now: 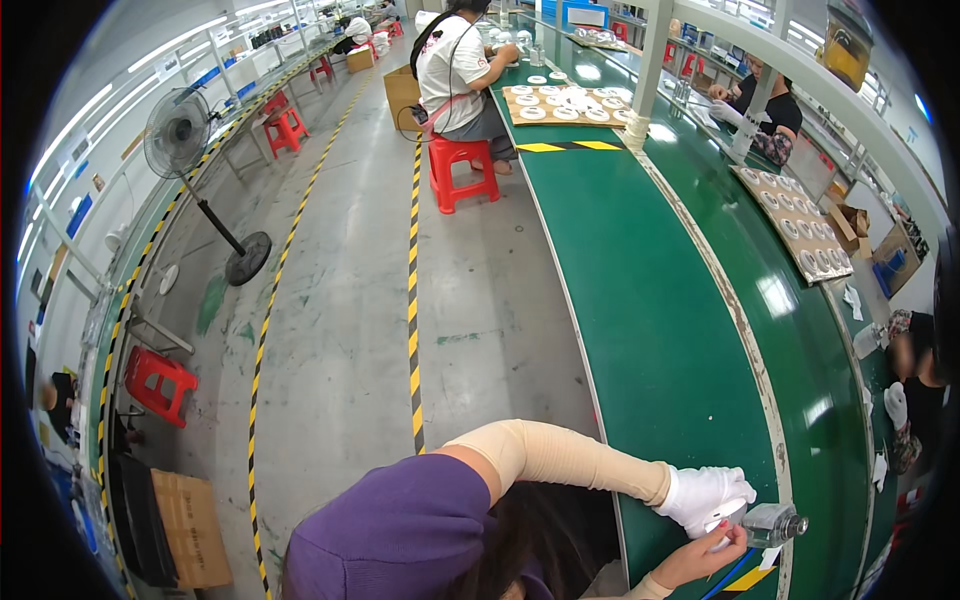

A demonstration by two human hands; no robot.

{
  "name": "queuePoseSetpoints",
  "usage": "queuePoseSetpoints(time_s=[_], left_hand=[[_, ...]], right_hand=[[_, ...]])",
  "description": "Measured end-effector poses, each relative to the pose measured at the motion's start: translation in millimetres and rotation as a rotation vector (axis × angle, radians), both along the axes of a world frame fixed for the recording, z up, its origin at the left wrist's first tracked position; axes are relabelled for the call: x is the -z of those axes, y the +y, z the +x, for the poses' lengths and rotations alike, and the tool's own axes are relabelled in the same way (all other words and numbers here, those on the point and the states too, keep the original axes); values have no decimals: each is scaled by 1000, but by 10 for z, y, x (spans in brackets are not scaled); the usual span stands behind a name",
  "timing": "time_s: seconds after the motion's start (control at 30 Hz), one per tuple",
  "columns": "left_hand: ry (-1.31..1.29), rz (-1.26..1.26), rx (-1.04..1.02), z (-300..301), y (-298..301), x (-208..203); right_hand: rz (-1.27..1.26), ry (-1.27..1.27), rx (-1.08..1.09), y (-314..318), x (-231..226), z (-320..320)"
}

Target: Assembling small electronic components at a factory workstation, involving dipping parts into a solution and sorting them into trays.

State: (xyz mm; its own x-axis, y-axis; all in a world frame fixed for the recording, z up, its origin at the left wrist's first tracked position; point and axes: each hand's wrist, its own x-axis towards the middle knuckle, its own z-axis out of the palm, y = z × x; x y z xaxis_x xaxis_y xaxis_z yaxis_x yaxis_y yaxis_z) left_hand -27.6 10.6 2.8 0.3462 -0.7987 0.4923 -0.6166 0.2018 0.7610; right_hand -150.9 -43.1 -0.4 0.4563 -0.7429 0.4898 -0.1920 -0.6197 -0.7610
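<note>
My left hand point(706, 498), in a white glove with a beige sleeve cover, is closed around a small white part point(722, 516) just above the green bench. Below it my right hand point(703, 558), with bare fingers, pinches at the near side of the same part. The fingers hide much of it, so its full shape does not show. A clear bottle point(768, 525) with a metal-coloured top is right beside both hands, at the bench's pale dividing strip. Under the bottle sits a scrap of white material point(769, 558).
Yellow-black tape point(750, 578) crosses the green bench point(650, 330) near my right hand. Farther up lie cardboard trays point(560, 104) of round white parts, and another tray point(795, 225) to the right. Co-workers sit on both sides. Red stools point(462, 170) and a fan point(180, 135) stand left.
</note>
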Motion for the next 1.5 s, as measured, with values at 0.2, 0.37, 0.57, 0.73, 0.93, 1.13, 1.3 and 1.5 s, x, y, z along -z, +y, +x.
queuePoseSetpoints(time_s=[0.2,0.37,0.57,0.73,0.93,1.13,1.3,1.5], left_hand=[[25,47,-26,-28,49,-52],[30,34,-21,-21,34,4],[60,43,-13,-8,63,-23],[52,38,-2,22,49,-31],[50,89,8,21,69,-101],[72,49,-1,-13,46,-47],[77,91,14,-16,69,-84],[60,85,-1,21,36,-50]], right_hand=[[-189,-42,-39,-19,6,18],[-166,-18,-19,-14,40,7],[-307,-68,-7,81,-80,70],[-391,-102,-5,111,-119,111],[-425,-80,15,-42,59,39],[-396,-50,3,122,-167,61],[-410,-13,0,119,-220,43],[-315,-22,-36,83,-214,76]])
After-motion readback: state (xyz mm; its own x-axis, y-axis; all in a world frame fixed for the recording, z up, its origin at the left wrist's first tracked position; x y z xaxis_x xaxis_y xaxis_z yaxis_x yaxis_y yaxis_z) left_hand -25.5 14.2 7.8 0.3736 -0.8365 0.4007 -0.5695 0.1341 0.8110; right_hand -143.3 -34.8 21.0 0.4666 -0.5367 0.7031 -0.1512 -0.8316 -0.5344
